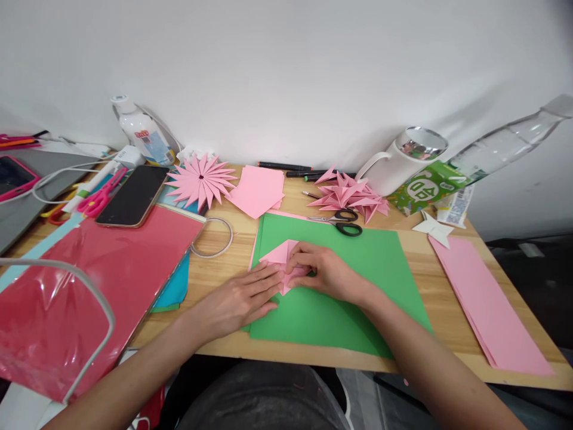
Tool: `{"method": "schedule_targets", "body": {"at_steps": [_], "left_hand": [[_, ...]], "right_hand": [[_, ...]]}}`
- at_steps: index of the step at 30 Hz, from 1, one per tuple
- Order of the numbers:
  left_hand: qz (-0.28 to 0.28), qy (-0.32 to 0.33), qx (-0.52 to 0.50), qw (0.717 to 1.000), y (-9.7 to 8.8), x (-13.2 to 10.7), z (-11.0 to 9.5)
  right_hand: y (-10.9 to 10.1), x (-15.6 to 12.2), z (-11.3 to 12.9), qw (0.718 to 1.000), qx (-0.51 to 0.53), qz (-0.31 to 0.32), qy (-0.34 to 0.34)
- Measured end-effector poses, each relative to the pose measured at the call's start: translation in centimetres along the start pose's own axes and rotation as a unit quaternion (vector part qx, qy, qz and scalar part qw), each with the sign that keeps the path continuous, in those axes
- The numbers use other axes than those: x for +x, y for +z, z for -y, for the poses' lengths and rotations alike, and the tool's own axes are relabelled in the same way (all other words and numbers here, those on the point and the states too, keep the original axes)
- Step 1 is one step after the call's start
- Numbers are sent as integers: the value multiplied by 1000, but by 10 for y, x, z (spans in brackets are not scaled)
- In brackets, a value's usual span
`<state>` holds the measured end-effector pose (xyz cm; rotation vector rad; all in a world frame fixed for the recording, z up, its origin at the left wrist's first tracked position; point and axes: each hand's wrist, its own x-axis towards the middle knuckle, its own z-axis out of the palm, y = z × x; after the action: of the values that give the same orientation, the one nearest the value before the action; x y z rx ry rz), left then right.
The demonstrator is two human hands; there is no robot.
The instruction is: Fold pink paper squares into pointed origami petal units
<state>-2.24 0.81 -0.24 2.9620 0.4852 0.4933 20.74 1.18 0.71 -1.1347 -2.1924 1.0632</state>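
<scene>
A partly folded pink paper (278,253) lies on the green paper sheets (367,280) in front of me. My left hand (244,298) rests flat on its left side, fingers stretched out over it. With bent fingers, my right hand (322,269) pinches the paper's right part. Both hands hide some of the folds. Behind them, black-handled scissors (347,222) lie across the green sheets' far edge. A stack of pink paper squares (257,190) sits farther back, beside a pink folded paper star (201,178). Several loose pink folded pieces (347,196) are heaped at the back right.
At left are a red plastic-covered paper pack (89,286), a phone (133,196), pink scissors (102,192) and a tape roll (212,237). A white mug (394,161) and clear bottle (505,143) stand back right. Pink strips (490,304) lie near the right edge.
</scene>
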Motion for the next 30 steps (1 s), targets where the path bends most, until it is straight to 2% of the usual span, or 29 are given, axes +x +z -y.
{"method": "schedule_targets", "body": {"at_steps": [18, 30], "left_hand": [[8, 37, 17, 999, -2, -1, 6], [47, 37, -19, 998, -8, -1, 5]], "right_hand": [[0, 0, -2, 1000, -13, -1, -1], [1, 1, -1, 1000, -3, -9, 8]]}}
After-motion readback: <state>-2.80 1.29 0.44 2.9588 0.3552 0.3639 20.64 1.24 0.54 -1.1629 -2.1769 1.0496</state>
